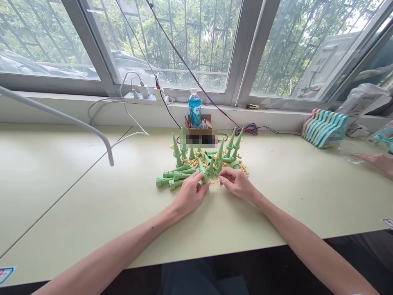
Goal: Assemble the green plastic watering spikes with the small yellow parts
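On the table, my left hand [190, 192] is closed around a green plastic watering spike [205, 177] whose pointed tip is up. My right hand [236, 183], just to its right, pinches a small yellow plastic piece [214, 181] that reaches toward the base of that spike. Whether the two parts touch I cannot tell. Behind my hands stand several upright green spikes [176, 150], with a heap of yellow pieces [190, 162] among them. Several green tubes with ribbed collars [179, 176] lie to the left of my left hand.
A small cardboard box [207, 119] and a bottle of blue liquid [194, 108] are at the back by the window. Cables and a power strip [143, 96] lie behind. Coloured hangers [325, 127] stand at right, near another person's hand [376, 162]. A white bar [61, 114] crosses the left.
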`<act>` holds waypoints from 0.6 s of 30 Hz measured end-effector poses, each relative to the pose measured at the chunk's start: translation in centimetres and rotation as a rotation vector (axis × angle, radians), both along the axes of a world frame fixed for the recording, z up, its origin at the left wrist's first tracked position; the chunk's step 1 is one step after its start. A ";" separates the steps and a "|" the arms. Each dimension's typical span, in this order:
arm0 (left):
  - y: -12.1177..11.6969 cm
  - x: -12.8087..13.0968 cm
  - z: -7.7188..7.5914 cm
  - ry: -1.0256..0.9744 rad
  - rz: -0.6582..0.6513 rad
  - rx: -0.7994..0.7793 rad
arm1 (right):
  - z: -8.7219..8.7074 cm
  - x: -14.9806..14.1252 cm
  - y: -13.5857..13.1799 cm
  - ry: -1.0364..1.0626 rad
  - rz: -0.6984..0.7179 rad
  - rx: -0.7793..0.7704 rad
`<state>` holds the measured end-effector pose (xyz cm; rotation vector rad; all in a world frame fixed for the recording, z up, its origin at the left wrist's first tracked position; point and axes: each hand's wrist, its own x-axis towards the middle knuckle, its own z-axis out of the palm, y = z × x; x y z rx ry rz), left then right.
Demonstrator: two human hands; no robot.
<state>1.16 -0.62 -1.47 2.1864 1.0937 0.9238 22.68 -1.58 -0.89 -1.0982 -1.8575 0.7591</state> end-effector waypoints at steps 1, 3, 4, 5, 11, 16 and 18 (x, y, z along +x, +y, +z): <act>0.0 0.0 0.0 -0.003 -0.004 -0.010 | 0.0 0.0 0.0 0.003 0.007 -0.004; -0.1 0.0 0.1 -0.017 -0.011 -0.029 | 0.0 -0.1 0.0 0.012 0.018 -0.008; -0.1 0.0 0.2 -0.027 -0.014 -0.040 | 0.0 -0.1 0.0 0.018 0.024 -0.011; -0.1 0.0 0.2 -0.040 -0.017 -0.050 | 0.0 -0.1 0.0 0.022 0.030 -0.016; -0.3 0.0 0.4 -0.105 -0.049 -0.070 | -0.3 -0.2 0.1 0.036 0.081 -0.063; -0.3 0.0 0.4 -0.121 -0.041 -0.039 | -0.4 -0.2 0.2 0.036 0.097 -0.066; -0.3 0.0 0.3 -0.118 -0.036 -0.023 | -0.5 -0.2 0.3 0.013 0.093 -0.057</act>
